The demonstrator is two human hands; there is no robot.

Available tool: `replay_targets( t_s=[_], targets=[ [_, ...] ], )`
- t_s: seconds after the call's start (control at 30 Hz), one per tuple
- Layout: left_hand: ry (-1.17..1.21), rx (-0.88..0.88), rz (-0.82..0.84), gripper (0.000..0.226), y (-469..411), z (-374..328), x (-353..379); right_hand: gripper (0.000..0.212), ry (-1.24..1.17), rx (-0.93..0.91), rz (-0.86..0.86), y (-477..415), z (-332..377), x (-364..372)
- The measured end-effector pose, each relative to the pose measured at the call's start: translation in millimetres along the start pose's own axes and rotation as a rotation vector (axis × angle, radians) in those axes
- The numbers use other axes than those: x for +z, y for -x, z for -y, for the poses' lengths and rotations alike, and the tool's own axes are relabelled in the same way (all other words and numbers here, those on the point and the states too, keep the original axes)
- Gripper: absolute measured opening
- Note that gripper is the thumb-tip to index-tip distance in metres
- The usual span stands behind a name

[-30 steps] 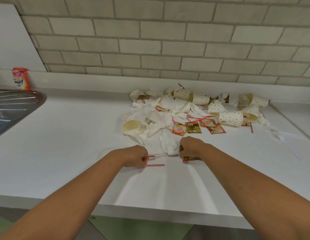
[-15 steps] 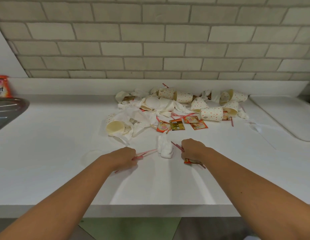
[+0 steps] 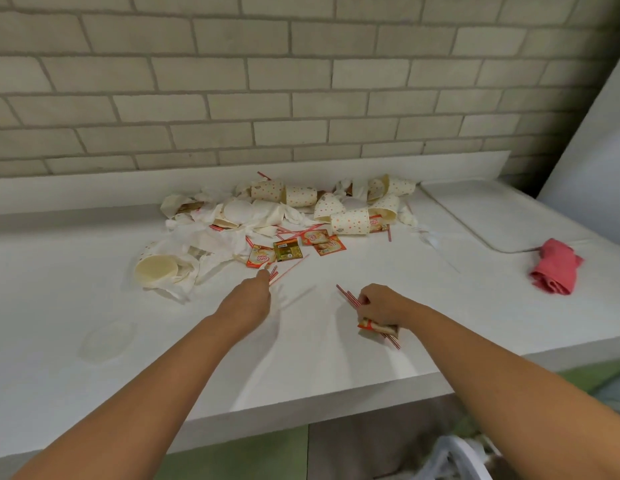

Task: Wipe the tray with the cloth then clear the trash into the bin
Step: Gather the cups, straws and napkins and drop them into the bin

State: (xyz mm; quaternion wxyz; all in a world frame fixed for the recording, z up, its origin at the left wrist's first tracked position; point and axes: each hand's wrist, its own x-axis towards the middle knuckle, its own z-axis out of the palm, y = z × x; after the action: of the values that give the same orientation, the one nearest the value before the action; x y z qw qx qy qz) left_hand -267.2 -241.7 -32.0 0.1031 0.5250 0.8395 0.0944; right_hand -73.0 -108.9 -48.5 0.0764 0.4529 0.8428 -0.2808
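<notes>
A heap of trash (image 3: pixel 294 216) lies at the back of the white counter (image 3: pixel 94 306): dotted paper cups, crumpled napkins, sachets and red-striped straws. My left hand (image 3: pixel 253 292) reaches toward the heap and pinches a few striped straws (image 3: pixel 284 271) near an orange sachet (image 3: pixel 261 259). My right hand (image 3: pixel 381 306) grips a bundle of straws and a crumpled sachet (image 3: pixel 376 329) above the counter. A white tray (image 3: pixel 502 216) lies at the right, with a red cloth (image 3: pixel 556 266) bunched at its near corner.
A brick wall backs the counter. The white rim of a bin (image 3: pixel 453 459) shows below the counter's front edge at the lower right. A faint round mark (image 3: pixel 107 341) sits on the counter at the left.
The view swung right, bringing the tray and red cloth into sight. My left hand moved forward toward the sachets with its straws. The crumpled napkin between my hands is gone from view.
</notes>
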Motion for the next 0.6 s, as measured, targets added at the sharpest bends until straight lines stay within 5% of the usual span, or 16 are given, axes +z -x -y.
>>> replay_targets(
  t_s=[0.2, 0.47, 0.6],
  targets=[
    [0.158, 0.206, 0.112, 0.027, -4.0, -95.5, 29.5, 0.017, -0.126, 0.103, -0.056, 40.9, -68.9, -22.8],
    [0.623, 0.291, 0.561, 0.015, 22.7, -248.5, 87.9, 0.019, -0.223, 0.28, -0.209, 115.6, -187.6, -37.7],
    [0.67, 0.404, 0.66, 0.023, 49.4, -312.2, 124.4, 0.025, -0.314, 0.362, -0.313, 157.9, -241.9, -29.8]
  ],
)
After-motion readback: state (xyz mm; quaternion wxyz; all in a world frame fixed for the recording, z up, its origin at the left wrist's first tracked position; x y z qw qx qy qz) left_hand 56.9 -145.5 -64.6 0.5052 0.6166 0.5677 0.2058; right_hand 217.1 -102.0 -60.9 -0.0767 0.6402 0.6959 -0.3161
